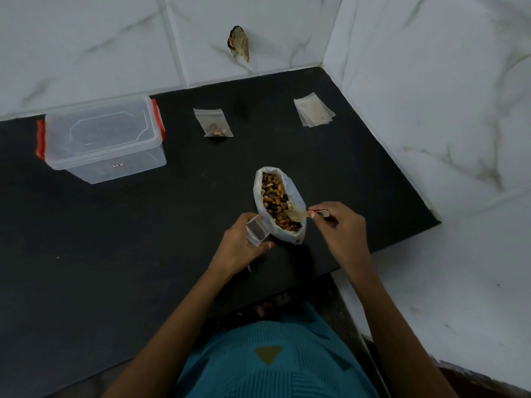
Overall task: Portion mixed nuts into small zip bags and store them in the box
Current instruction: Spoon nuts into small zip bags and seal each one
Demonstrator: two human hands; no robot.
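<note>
Hands [244, 244] [337, 225] hold zip bag [257, 231], spoon [298, 214] (handle rightward)

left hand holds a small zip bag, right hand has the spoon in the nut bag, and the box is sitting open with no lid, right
Not quite. The head view shows the box closed, its lid on. The rest stands: the left hand holds a small zip bag, and the right hand has the spoon in the nut bag.

Table [115, 225] — matt black, smooth. Wall tiles [431, 81] — glossy white marble pattern. Box [103, 139]: clear plastic, red clips. Zip bags [314, 112]: thin translucent plastic.
</note>
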